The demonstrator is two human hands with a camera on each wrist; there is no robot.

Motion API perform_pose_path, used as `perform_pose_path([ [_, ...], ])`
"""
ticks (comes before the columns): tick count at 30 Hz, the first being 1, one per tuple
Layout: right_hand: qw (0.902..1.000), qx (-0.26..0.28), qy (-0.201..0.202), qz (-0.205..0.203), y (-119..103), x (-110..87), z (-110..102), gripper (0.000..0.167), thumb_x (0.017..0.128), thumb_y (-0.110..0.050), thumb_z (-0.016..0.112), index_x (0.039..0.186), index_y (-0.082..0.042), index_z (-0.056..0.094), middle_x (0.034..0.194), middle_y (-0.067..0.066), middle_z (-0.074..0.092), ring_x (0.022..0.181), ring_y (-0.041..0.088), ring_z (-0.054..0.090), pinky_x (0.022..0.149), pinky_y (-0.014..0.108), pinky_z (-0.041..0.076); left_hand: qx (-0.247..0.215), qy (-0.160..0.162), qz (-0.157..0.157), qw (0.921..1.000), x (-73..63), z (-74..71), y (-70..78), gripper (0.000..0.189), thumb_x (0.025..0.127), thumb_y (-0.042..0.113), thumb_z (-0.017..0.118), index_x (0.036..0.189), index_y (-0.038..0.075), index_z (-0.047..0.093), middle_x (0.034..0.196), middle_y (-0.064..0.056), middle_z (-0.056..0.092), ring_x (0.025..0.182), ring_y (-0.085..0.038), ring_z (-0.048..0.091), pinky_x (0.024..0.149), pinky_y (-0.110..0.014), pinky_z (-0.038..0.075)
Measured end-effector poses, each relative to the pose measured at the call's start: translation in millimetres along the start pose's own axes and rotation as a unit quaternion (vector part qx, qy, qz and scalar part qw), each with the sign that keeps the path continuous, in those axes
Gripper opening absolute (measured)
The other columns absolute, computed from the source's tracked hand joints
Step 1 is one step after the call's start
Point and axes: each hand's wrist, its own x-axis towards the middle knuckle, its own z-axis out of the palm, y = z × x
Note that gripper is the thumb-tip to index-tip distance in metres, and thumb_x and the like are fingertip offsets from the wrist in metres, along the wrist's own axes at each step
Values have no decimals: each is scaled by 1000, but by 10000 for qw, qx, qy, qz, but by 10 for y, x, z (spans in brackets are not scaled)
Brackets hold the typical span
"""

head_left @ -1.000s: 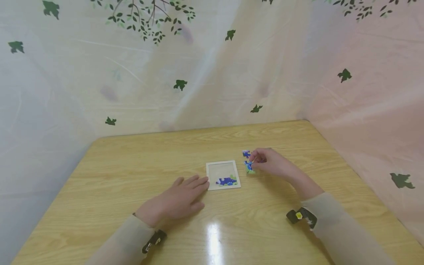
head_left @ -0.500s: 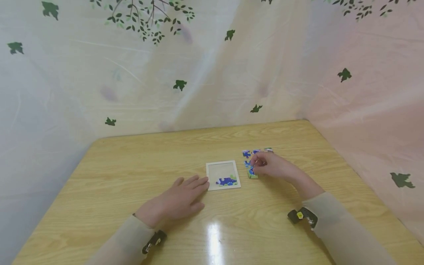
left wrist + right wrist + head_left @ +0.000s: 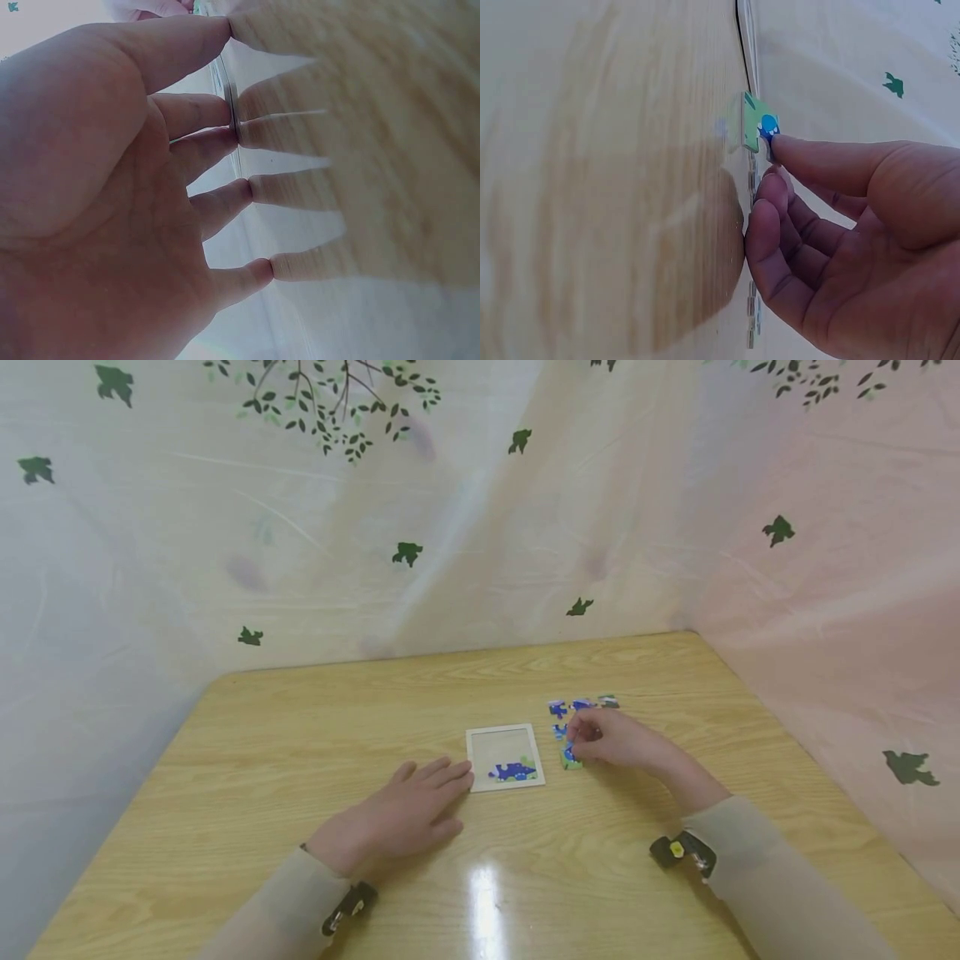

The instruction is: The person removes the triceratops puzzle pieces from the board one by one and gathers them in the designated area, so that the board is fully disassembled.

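Note:
My right hand pinches a green and blue jigsaw puzzle piece between thumb and fingers. In the right wrist view this puzzle piece is close over the tabletop, its near part behind the thumb tip. My left hand lies with fingers straight and spread, fingertips on the table and at the left edge of a white square puzzle frame. A few joined blue and green pieces fill the lower part of that frame. In the left wrist view the fingertips of the left hand meet the table.
Beyond the right hand lie loose puzzle pieces: a blue one, a purple-blue one, a grey-green one and a small light-blue one. The wooden table reaches a pale curtain printed with green leaves.
My right hand has drawn slightly toward the table's front with the green and blue piece, uncovering the loose pieces behind it. The left hand and the frame have stayed in place.

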Motion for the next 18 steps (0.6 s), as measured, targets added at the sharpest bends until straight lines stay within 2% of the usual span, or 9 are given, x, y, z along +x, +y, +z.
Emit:
perform_pose_path([
  [10,9994,-306,104,-94,1,4,22,9,103,-8,76,111,-7,71,88,2,58,80,19,53,67,31,45,32,48,49,10000,21,17,-16,68,114,39,61,172,10,39,180,-7,30,167,-37,22,131,-72,15],
  [18,9988,-459,98,-104,-30,0,48,9,103,-9,77,110,-6,72,88,2,59,83,19,53,71,34,45,37,43,35,10000,21,21,-13,68,114,39,61,172,10,40,180,-7,30,167,-37,22,132,-71,14],
])
